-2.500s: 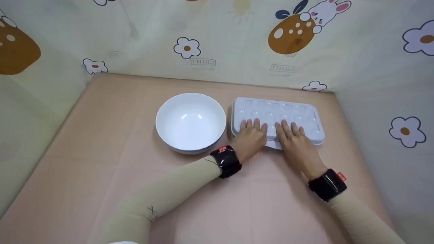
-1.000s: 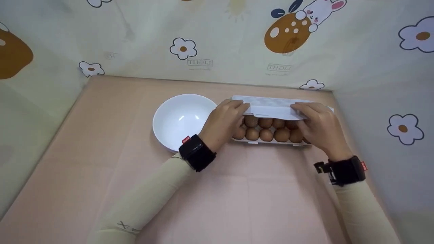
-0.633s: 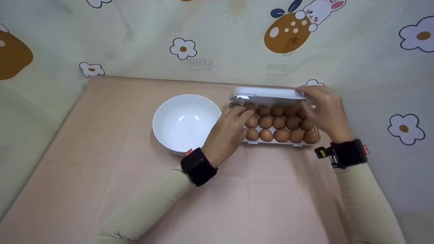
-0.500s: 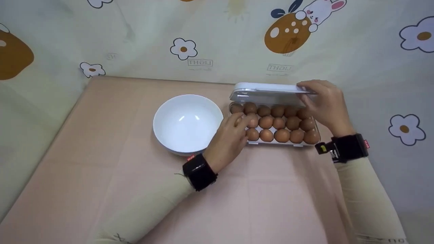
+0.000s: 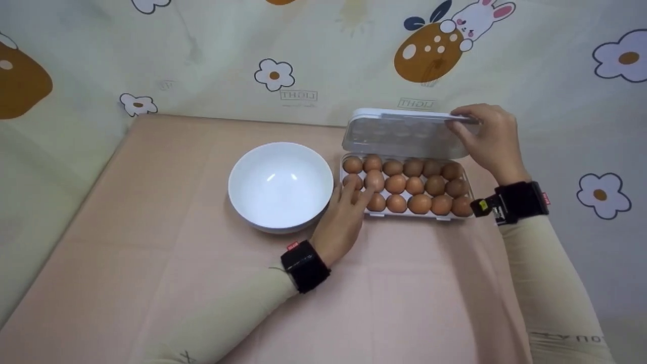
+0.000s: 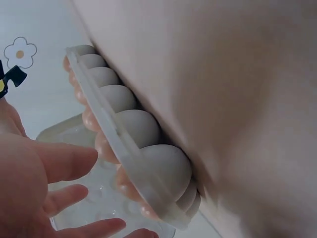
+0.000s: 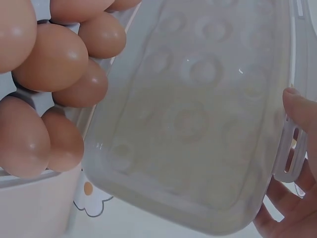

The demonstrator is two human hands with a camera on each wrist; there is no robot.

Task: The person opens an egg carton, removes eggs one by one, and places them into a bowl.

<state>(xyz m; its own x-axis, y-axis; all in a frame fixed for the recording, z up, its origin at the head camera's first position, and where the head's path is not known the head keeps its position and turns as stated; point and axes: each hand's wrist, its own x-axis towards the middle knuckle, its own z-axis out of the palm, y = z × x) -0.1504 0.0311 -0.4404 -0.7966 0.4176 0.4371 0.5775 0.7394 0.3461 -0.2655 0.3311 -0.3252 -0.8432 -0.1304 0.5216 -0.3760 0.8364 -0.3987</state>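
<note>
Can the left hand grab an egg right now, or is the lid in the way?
Yes, it looks like it can. The right hand holds the lid tilted up, so the eggs are uncovered. The left hand is right by them and holding nothing.

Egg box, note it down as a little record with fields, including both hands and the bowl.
Egg box: open
Lid: raised along the far side
Eggs: brown, in three rows
Bowl: white, left of the egg box
Left hand: at the box's left end, fingers loosely spread; contact unclear
Right hand: pinches the lid's edge near its right end
</note>
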